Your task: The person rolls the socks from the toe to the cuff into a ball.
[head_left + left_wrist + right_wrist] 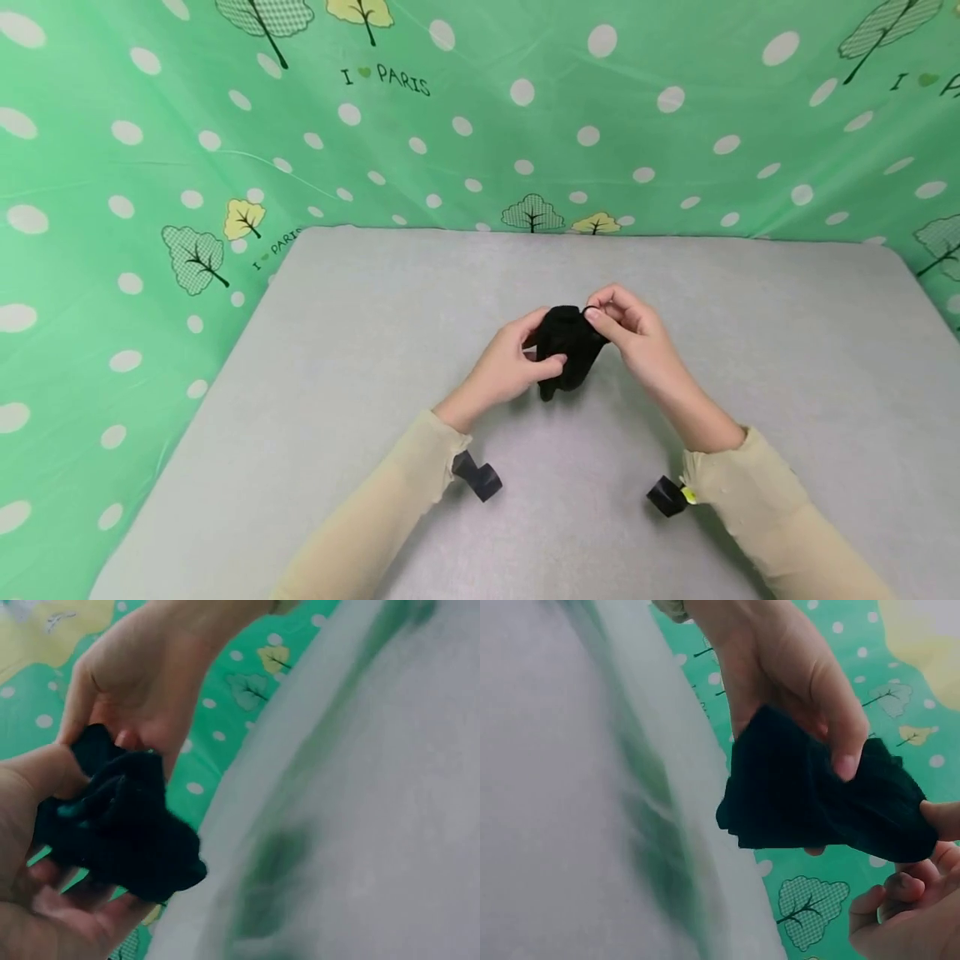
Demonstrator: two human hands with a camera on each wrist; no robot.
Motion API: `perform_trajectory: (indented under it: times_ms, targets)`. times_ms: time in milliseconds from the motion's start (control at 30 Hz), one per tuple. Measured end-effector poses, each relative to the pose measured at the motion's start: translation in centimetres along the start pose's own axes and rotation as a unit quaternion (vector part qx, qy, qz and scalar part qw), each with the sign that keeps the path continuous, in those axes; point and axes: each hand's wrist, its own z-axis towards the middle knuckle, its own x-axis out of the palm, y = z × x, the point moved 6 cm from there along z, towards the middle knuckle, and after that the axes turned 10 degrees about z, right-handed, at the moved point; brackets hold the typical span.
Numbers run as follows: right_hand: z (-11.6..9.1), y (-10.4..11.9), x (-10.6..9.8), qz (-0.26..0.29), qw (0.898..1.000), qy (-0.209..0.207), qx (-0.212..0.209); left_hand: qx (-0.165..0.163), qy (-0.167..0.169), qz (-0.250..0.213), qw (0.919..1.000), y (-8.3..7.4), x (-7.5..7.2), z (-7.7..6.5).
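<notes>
A small bundle of soft black fabric point(567, 350), folded and sock-like, is held between both hands above the middle of the grey table. My left hand point(510, 362) grips its left side, thumb across the front and fingers behind. With thumb and fingertips, my right hand point(633, 333) pinches the upper right edge, where a thin dark loop shows. In the left wrist view the fabric point(124, 825) is bunched in folds over the left fingers. Layered edges of the bundle point(780, 795) show in the right wrist view, its narrower end at the right thumb.
The grey tabletop point(337, 350) spreads out beneath the hands. Green dotted cloth with printed trees point(480, 108) hangs behind and to the left. Black straps stick out from the left sleeve point(477, 477) and the right sleeve point(666, 497), over the table.
</notes>
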Motion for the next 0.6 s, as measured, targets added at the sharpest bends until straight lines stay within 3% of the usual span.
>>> perform_trajectory:
  times_ms: [167,267,433,600]
  targets:
    - [0.1,0.3,0.3,-0.003,1.000,0.029,-0.010,0.027,0.066,-0.044,0.9965,-0.3,0.2,0.0]
    - [0.0,0.3,0.4,0.003,0.999,0.048,-0.004,0.044,0.081,-0.054,0.9943,-0.6,0.2,-0.1]
    - [0.1,0.0,0.4,0.079,0.993,0.086,0.018,0.070,0.051,-0.048,0.9950,-1.5,-0.2,-0.4]
    - [0.1,-0.5,1.0,0.184,0.971,0.137,0.062,0.094,-0.001,-0.031,0.9951,-2.5,-0.8,-1.1]
